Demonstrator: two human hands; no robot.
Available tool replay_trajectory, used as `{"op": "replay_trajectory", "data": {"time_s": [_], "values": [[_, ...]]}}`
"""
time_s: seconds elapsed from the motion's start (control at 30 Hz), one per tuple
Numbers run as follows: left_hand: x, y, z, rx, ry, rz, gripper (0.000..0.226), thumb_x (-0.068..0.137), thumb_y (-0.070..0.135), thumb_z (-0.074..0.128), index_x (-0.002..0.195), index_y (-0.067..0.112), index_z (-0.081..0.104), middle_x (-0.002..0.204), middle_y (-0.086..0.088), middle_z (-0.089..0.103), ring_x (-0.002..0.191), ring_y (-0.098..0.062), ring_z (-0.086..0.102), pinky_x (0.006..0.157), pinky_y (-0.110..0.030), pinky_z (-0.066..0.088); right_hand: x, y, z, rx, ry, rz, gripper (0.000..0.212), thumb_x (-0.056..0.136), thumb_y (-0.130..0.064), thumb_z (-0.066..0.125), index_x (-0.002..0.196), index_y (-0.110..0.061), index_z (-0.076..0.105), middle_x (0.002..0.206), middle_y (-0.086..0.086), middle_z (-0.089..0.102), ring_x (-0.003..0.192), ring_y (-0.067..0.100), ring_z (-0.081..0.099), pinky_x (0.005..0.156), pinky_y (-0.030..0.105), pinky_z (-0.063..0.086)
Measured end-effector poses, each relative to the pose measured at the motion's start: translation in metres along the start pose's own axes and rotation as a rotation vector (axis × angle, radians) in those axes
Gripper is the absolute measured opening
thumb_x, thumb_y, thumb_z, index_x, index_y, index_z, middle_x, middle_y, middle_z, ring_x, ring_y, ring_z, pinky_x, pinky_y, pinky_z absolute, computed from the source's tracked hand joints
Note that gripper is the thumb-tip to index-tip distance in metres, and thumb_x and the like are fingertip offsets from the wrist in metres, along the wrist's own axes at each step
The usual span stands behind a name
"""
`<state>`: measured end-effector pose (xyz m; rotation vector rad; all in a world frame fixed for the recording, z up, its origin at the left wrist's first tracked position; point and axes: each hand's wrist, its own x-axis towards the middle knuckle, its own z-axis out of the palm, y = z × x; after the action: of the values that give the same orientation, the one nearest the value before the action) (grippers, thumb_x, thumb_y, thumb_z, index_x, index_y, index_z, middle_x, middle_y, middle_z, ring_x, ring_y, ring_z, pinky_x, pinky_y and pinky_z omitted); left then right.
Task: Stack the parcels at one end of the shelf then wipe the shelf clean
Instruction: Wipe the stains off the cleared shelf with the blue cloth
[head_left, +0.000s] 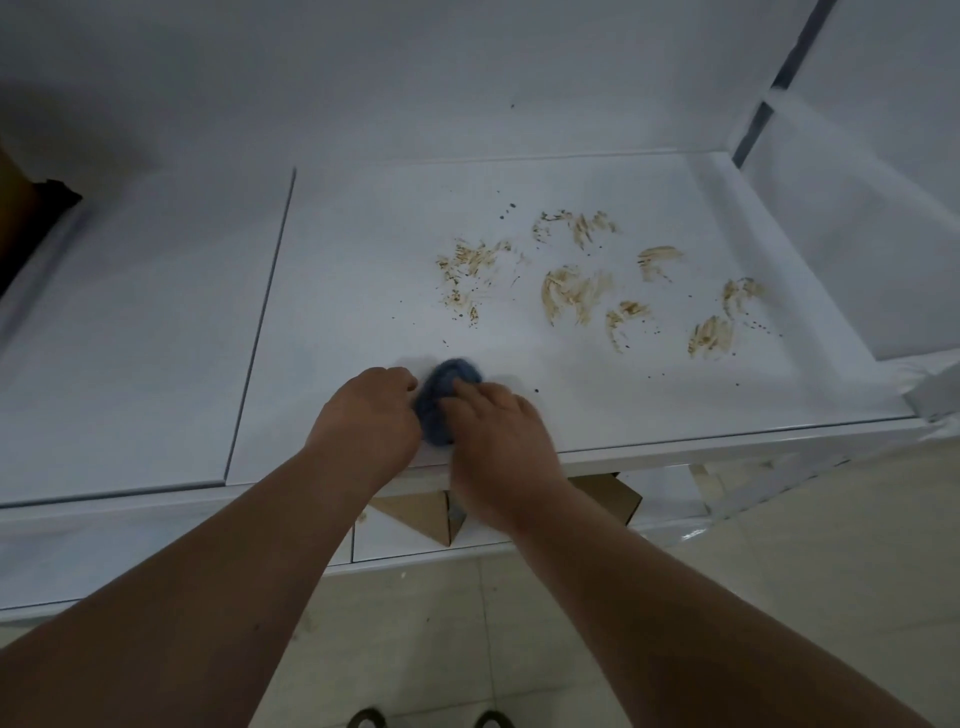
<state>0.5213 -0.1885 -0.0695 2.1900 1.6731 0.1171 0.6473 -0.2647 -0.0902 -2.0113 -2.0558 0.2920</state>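
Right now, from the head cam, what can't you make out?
- Blue cloth: mostly covered by the left hand and right hand; its shape is unclear.
- Right hand: motion-blurred, so finger positions are unreadable.
- Brown boxes on the lower shelf: hidden by the forearms and the top shelf's front edge.
- Dark object at the far left: cut off by the frame edge, in shadow.
- Small dark specks near the brown smears: too small to identify.

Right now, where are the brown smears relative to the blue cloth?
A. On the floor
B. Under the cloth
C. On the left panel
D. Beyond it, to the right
D: the smears lie on the shelf beyond and right of the cloth, which both hands hold.
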Motion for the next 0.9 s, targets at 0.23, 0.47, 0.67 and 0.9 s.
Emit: {"op": "replay_trajectory", "data": {"time_s": [0.23,0.47,0.67,0.9], "values": [[0.000,0.006,-0.001,0.056,-0.020,0.012,0.041,0.094,0.009,0.044,0.133,0.017,0.053,0.133,-0.004,0.054,0.122,-0.020,0.050,0.097,-0.025,0.036,-0.010,0.039,-0.013,-0.008,0.077,0.394,0.060,0.087,-0.011,0.048,0.146,-0.013,0.039,0.156,0.004,0.034,0.142,0.025,0.027,0.116,0.039,0.025],[0.006,0.011,-0.004,0.107,-0.051,-0.045,0.026,0.088,0.012,0.048,0.108,0.016,0.063,0.105,-0.005,0.063,0.091,-0.020,0.058,0.078,-0.029,0.048,-0.009,-0.023,0.015,0.113,0.053,-0.044,0.051,0.077,-0.018,0.044,0.123,-0.008,0.063,0.129,0.009,0.062,0.120,0.030,0.054,0.102,0.045,0.046],[0.002,0.002,-0.005,-0.015,-0.057,-0.045,0.042,0.094,0.010,0.045,0.135,0.018,0.053,0.137,-0.003,0.052,0.126,-0.021,0.048,0.100,-0.026,0.036,-0.006,0.063,-0.010,-0.002,0.108,0.158,0.051,0.077,-0.015,0.045,0.125,-0.021,0.062,0.133,-0.002,0.059,0.123,0.022,0.052,0.107,0.035,0.037],[0.002,0.004,-0.007,-0.066,-0.031,-0.092,0.041,0.094,0.010,0.044,0.133,0.019,0.055,0.136,-0.003,0.054,0.124,-0.021,0.049,0.098,-0.026,0.038,-0.013,0.025,-0.009,0.034,0.102,0.308,0.063,0.081,-0.006,0.054,0.142,-0.012,0.042,0.147,0.005,0.042,0.134,0.024,0.035,0.115,0.035,0.029]]}}
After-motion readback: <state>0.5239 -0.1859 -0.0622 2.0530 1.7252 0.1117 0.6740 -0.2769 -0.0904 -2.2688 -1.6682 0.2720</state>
